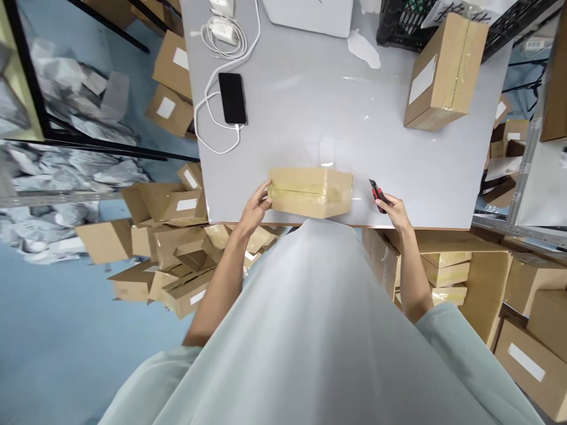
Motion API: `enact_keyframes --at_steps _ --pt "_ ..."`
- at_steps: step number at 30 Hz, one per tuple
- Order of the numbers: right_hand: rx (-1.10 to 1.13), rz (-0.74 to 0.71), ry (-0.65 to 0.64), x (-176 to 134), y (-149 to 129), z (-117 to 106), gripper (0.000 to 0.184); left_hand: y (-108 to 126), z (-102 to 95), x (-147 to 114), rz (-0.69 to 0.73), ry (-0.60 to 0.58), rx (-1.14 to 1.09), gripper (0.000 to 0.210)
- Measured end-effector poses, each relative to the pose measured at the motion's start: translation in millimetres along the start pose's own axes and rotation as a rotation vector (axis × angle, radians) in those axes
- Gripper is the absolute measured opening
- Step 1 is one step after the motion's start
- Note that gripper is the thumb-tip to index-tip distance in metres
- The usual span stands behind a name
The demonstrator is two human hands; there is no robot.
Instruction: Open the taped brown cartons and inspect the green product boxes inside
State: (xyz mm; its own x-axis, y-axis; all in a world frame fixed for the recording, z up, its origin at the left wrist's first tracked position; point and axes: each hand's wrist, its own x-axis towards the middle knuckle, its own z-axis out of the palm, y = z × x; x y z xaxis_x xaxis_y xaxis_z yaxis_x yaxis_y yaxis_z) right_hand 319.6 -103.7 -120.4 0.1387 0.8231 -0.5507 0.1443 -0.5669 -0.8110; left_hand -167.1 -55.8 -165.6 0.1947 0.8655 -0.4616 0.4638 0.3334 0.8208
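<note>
A taped cardboard box (295, 192) lies near the front edge of the grey table, with clear tape along its top seam and over its right end. My left hand (257, 206) grips its left end, thumb on the near side and fingers further back. In my right hand (394, 209), just right of the box and apart from it, is a red and black box cutter (378, 195). Its blade points away from me, up and to the left.
A second taped box (445, 74) stands at the back right beside a black crate (401, 26). A black phone (233, 98) on a white cable lies at the left. Empty cartons (181, 248) pile up below the table's left; a large carton (485, 295) holds boxes at the right.
</note>
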Motion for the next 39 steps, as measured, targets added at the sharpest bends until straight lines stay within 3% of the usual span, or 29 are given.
enact_keyframes --at_steps 3,6,9,11,14,19,22,24,28,33,36,39 --pt "0.040 0.028 0.065 6 -5 37 0.076 -12 -9.4 5 -0.107 0.099 -0.147 0.090" --pt "0.119 0.043 0.017 7 -21 80 0.085 -19 -13.7 14 -0.139 0.154 -0.138 0.085" --pt "0.161 -0.015 -0.050 -2 -42 113 0.079 -23 -13.7 24 -0.142 0.190 -0.086 0.079" --pt "0.149 -0.073 -0.027 -11 -55 123 0.073 -24 -7.7 31 -0.121 0.182 -0.066 0.075" --pt "0.070 -0.132 0.082 -21 -73 120 0.076 -18 18.6 42 -0.096 0.110 -0.104 0.072" --pt "-0.131 -0.250 0.221 -28 -98 87 0.072 8 89.8 58 -0.080 -0.128 -0.266 0.067" --pt "-0.330 -0.317 0.240 -27 -106 73 0.062 22 106.7 62 -0.057 -0.226 -0.253 0.060" --pt "-0.457 -0.323 0.251 -27 -107 70 0.057 32 98.4 63 -0.013 -0.180 -0.207 0.052" --pt "-0.617 -0.325 0.272 -28 -105 78 0.054 67 59.3 54 0.198 -0.028 -0.177 0.048" --pt "-0.792 -0.289 0.337 -42 -118 88 0.054 121 30.9 44 0.278 -0.042 -0.064 0.040" --pt "-0.884 -0.240 0.390 -66 -131 95 0.056 130 26.4 48 0.280 -0.057 -0.046 0.035" --pt "-0.886 -0.188 0.324 -93 -142 111 0.063 125 24.1 55 0.280 -0.067 -0.047 0.037"
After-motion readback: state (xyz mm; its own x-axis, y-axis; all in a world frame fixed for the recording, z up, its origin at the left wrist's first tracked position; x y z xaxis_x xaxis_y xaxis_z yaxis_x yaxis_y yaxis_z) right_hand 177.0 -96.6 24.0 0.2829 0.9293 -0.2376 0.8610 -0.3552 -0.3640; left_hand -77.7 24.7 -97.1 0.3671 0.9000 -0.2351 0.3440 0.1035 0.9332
